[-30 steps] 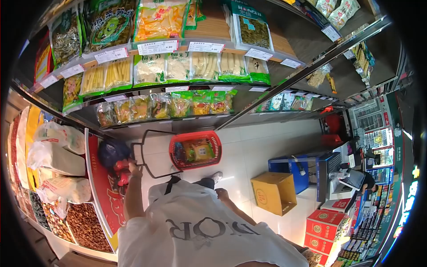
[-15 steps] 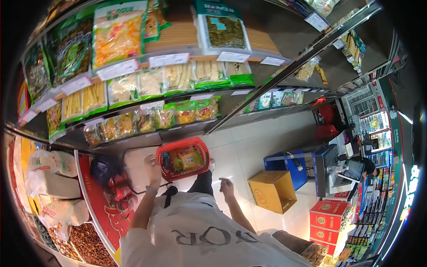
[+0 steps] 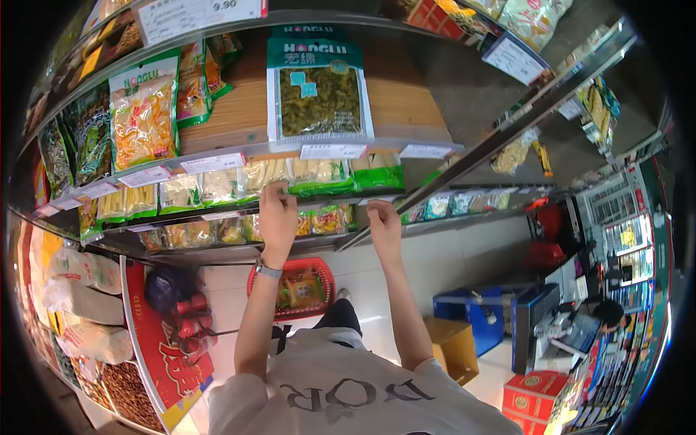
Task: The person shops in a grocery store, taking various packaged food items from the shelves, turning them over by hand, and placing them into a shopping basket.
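Note:
My left hand (image 3: 278, 221), with a watch (image 3: 269, 269) on its wrist, is raised in front of the shelves, its fingers loosely bent and nothing visible in them. It overlaps the row of pale food packs (image 3: 267, 173) on the middle shelf; whether it touches them I cannot tell. My right hand (image 3: 385, 225) is up beside it, fingers half curled and bare, just below a green-edged pack (image 3: 377, 171). Above both hands, a teal pouch of dark green pickled vegetables (image 3: 319, 98) stands on the upper shelf.
A red shopping basket (image 3: 328, 272) holding packs is on the floor below my left forearm. An orange-filled bag (image 3: 143, 112) stands at upper left. A metal shelf post (image 3: 500, 123) slants on the right. Yellow bin (image 3: 453, 348), blue bin (image 3: 475, 326) and red cartons (image 3: 534, 395) stand near the counter.
Both hands have risen from near the basket and my waist up to the shelf front. The view has moved closer to the shelves, and the basket now sits partly behind my left forearm.

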Action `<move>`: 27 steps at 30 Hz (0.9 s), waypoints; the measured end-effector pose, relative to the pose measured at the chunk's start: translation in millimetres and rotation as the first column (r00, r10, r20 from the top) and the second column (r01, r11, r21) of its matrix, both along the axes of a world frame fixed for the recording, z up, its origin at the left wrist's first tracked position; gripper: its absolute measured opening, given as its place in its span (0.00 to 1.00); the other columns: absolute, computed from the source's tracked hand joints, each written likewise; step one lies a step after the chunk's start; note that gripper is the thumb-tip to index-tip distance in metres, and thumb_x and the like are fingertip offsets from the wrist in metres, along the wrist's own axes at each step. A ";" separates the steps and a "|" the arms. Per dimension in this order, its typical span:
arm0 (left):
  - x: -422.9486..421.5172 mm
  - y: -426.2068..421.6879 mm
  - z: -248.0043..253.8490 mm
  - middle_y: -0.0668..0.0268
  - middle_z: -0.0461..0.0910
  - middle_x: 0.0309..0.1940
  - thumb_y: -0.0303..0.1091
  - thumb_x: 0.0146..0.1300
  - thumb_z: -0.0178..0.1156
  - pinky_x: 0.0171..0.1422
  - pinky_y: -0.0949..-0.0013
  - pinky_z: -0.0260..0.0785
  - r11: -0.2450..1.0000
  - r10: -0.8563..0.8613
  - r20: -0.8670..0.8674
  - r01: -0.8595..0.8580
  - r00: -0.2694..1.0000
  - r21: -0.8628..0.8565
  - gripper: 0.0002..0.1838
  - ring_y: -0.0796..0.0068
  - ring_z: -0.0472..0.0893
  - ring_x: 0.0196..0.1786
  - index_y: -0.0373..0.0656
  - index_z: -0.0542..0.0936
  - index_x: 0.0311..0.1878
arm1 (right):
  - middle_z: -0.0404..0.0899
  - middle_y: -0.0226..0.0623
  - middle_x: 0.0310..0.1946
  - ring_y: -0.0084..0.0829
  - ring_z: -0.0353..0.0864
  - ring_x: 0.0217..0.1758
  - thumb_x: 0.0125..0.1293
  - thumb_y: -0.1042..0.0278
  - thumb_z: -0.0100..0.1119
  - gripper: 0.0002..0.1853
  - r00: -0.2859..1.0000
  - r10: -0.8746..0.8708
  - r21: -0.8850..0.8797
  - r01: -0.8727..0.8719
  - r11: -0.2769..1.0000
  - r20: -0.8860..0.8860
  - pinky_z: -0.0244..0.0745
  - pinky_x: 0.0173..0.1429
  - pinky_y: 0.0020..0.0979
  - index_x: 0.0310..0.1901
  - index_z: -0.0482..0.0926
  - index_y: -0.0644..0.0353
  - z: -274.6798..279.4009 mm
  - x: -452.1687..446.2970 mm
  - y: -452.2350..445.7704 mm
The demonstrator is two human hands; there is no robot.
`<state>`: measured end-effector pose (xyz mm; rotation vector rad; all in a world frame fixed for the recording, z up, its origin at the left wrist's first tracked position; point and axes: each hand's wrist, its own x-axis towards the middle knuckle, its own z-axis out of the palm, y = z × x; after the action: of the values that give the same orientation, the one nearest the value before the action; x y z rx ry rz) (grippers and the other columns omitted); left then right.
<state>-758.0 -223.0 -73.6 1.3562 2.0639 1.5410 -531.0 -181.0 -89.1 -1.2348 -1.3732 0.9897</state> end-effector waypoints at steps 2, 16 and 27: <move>6.1 10.6 1.7 0.55 0.80 0.44 0.27 0.61 0.58 0.46 0.56 0.72 0.997 0.053 0.022 -0.052 0.998 -0.056 0.13 0.56 0.81 0.44 0.37 0.75 0.49 | 0.81 0.30 0.30 0.14 0.72 0.31 0.68 0.72 0.56 0.10 0.992 0.062 -0.099 -0.051 0.994 0.106 0.66 0.33 0.21 0.47 0.79 0.68 20.2 -2.3 16.5; 42.5 65.1 -27.9 0.51 0.80 0.26 0.36 0.66 0.60 0.38 0.60 0.70 0.999 -0.015 0.528 -0.013 0.849 0.049 0.15 0.61 0.81 0.31 0.30 0.77 0.33 | 0.53 0.16 0.15 0.12 0.50 0.14 0.70 0.67 0.61 0.18 0.837 0.061 -0.500 -0.381 0.778 -0.544 0.43 0.17 0.21 0.24 0.64 0.49 21.8 -30.3 27.8; 11.5 20.0 -4.1 0.68 0.82 0.37 0.33 0.64 0.57 0.45 0.69 0.71 0.924 -0.367 0.924 0.158 0.106 0.349 0.12 0.72 0.81 0.40 0.43 0.78 0.49 | 0.56 0.14 0.14 0.11 0.50 0.14 0.72 0.64 0.61 0.16 0.784 0.281 -0.377 -0.536 0.755 -0.554 0.42 0.18 0.22 0.27 0.67 0.51 48.6 -50.1 -15.4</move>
<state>-746.5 -203.1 -77.7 0.3200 0.7475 1.6811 -581.1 -196.3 -40.5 -0.9548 -1.0326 1.9524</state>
